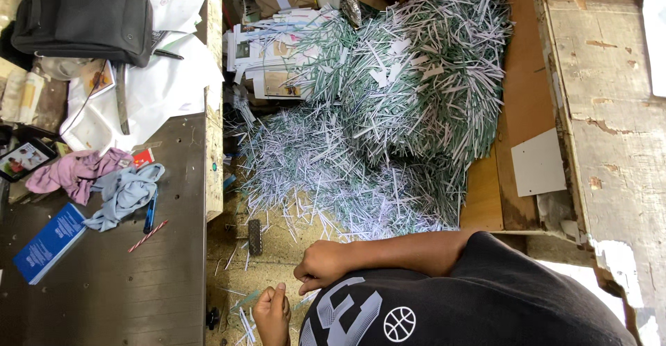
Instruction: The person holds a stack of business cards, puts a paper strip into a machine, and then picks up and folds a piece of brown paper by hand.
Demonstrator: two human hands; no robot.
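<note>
Hands low at near edge. Left hand (272, 313) pinches thin paper strips (244, 322) over sandy floor. Right hand (320, 264) curled shut, contents indiscernible. Large shredded strip pile (388, 117) far centre; dark table (104, 277) left.

bag (82, 16) on table (104, 290), left — strips (388, 110) right

Thin matt paper strips (388, 110), white and green, heaped loosely. Dark table top (104, 283), smooth with a dull sheen. Soft crumpled cloth rags (104, 179), pink and pale blue. Black bag (83, 16) of matt woven fabric. Rough bare wood on the plank wall (610, 110), with flaking pale paint. Glossy blue paper booklet (50, 242).
</note>
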